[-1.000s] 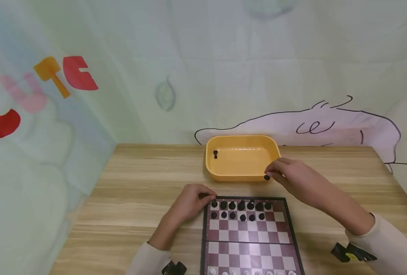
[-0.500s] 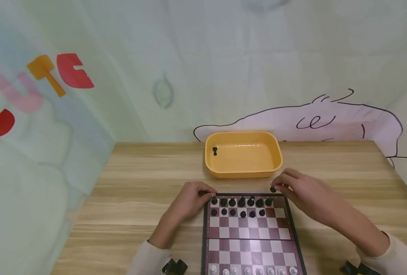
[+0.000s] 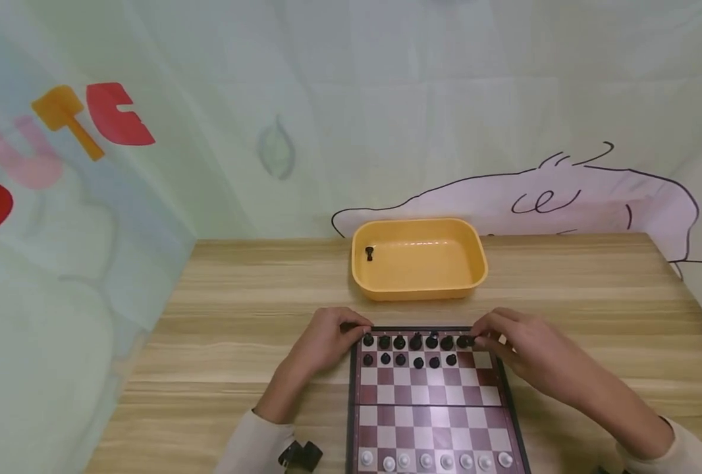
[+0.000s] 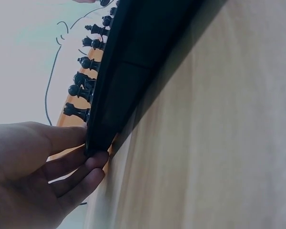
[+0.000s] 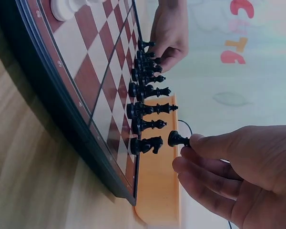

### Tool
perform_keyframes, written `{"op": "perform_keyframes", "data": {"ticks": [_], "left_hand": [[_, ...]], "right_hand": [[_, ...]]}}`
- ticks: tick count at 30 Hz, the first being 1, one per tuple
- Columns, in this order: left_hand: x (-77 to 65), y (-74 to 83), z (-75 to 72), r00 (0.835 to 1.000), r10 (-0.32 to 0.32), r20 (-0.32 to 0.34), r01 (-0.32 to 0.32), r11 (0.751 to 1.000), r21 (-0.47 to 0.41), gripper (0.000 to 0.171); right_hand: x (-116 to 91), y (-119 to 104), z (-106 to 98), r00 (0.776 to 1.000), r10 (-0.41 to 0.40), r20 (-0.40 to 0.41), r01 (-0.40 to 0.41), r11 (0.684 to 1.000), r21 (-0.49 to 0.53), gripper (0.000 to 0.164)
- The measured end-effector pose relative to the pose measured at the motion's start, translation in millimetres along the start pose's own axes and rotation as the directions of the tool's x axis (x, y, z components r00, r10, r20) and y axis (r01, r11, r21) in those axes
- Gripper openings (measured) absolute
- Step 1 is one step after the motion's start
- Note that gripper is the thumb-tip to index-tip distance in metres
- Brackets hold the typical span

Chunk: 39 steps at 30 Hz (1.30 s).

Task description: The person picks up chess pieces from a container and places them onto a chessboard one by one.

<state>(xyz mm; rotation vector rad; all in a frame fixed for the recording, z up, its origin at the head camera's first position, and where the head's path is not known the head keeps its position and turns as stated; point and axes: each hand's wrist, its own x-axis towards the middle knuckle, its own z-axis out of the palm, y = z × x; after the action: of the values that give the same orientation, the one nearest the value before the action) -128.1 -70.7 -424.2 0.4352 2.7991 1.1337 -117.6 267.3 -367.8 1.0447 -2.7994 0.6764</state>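
A folding chessboard [image 3: 423,417] lies on the wooden table. My left hand [image 3: 326,339] pinches its far left corner, thumb on top and fingers at the edge and underside. Above the far right corner, my right hand [image 3: 531,352] pinches a small black chess piece [image 5: 176,139] between thumb and fingers. Its base shows in the right wrist view, but its top is hidden, so I cannot tell which piece. Beside it on the board stands a black knight [image 5: 148,145]. Black pieces fill most of the two far rows; a black rook [image 4: 76,112] stands near my left thumb.
A yellow tray [image 3: 422,293] stands just beyond the board, with one black piece [image 3: 369,253] lying in its left end. White pieces [image 3: 426,461] line the near part of the board. A printed cloth [image 3: 386,131] hangs behind the table.
My right hand has carried the black piece from the tray's front right rim toward me, to the board's far right corner. The left hand stays at its corner.
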Motion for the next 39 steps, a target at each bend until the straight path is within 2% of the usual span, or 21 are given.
{"op": "perform_keyframes", "data": {"ticks": [6, 10, 17, 27, 31, 39], "left_hand": [[0.4, -0.6, -0.5, 1.000, -0.015, 0.008, 0.015, 1.000, -0.003, 0.012], [1.3, -1.7, -0.1, 1.000, -0.004, 0.004, 0.005, 1.000, -0.005, 0.011], [1.9, -0.2, -1.0, 0.999, 0.035, -0.014, -0.035, 0.999, -0.003, 0.012], [-0.9, -4.0, 1.1, 1.000, 0.007, -0.006, -0.007, 1.000, 0.005, 0.012], [-0.5, -4.4, 1.8, 1.000, 0.027, -0.009, -0.027, 1.000, 0.007, 0.012], [0.4, -4.8, 2.2, 1.000, 0.030, -0.008, -0.030, 1.000, -0.010, 0.011]], "right_hand": [[-4.1, 1.1, 6.3, 1.000, -0.025, 0.003, 0.025, 0.999, -0.037, 0.024], [-5.1, 0.9, 11.4, 0.999, -0.049, 0.012, 0.049, 0.998, -0.041, 0.020], [-5.1, -1.6, 18.3, 0.999, -0.033, 0.036, 0.035, 0.998, -0.051, 0.015], [-6.6, -2.9, 24.1, 0.998, -0.017, 0.063, 0.021, 0.998, -0.059, 0.015], [-7.2, -1.1, 26.1, 0.998, -0.035, 0.048, 0.038, 0.997, -0.072, 0.015], [-7.5, 1.1, 28.8, 0.998, -0.044, 0.044, 0.048, 0.995, -0.084, 0.014]]}}
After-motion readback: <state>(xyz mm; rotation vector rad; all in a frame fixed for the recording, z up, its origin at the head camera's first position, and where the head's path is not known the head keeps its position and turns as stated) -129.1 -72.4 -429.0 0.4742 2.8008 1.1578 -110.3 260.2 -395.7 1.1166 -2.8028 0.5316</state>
